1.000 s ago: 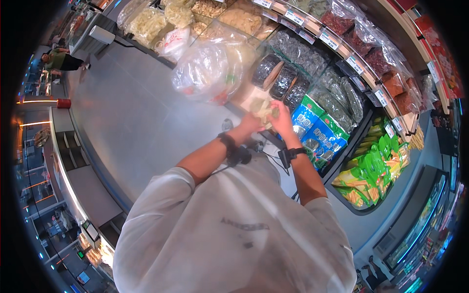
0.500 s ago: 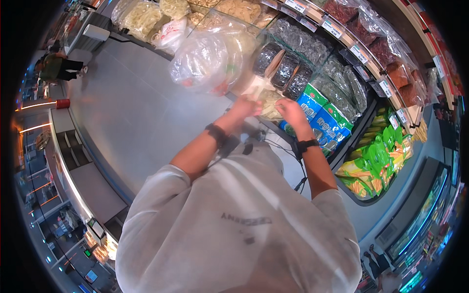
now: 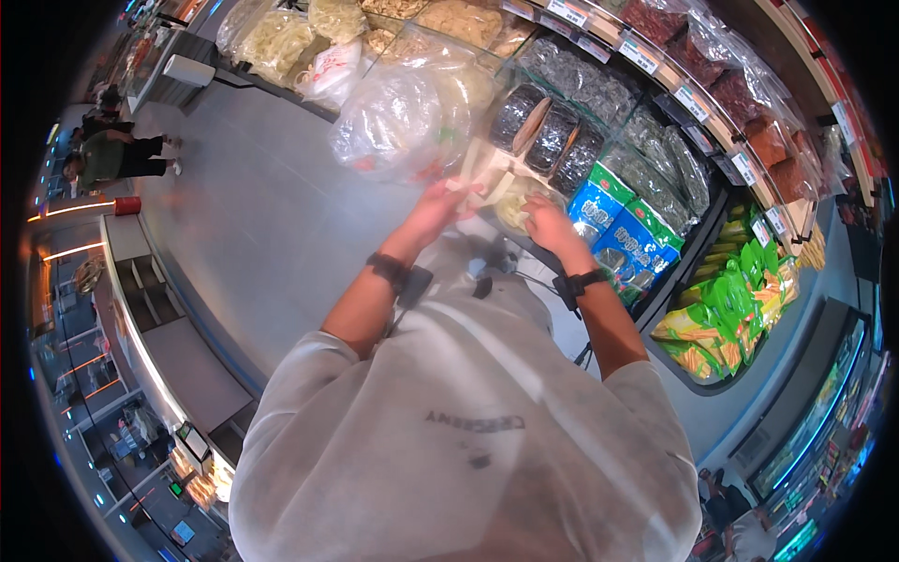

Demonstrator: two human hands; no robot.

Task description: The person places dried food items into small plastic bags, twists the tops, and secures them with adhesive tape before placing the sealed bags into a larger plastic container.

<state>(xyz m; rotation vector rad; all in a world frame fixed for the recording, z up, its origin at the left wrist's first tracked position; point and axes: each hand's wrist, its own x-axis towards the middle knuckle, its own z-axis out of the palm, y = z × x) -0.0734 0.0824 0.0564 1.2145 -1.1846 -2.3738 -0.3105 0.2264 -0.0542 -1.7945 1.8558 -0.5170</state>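
A small clear-wrapped packet of pale, yellowish food (image 3: 512,208) lies at the near edge of the display. My right hand (image 3: 551,226) has its curled fingers gripping the packet's right side. My left hand (image 3: 440,208) is to the left of the packet, its fingertips at the edge of a beige, card-like piece (image 3: 487,169). Blur hides how those left fingers are set. Just behind are dark, film-wrapped packs (image 3: 546,136). Blue and green printed bags (image 3: 629,234) stand right of my right hand.
A large, crumpled clear plastic bag (image 3: 389,122) bulges over the display's left front edge. Bagged pale goods (image 3: 272,47) fill the bins beyond. Green and yellow bags (image 3: 716,314) sit in a bin at right. Another person (image 3: 117,155) stands across the grey floor at far left.
My left hand has drawn left, away from the packet, and more of the beige piece shows. My right hand stays at the packet. The person at far left has shifted.
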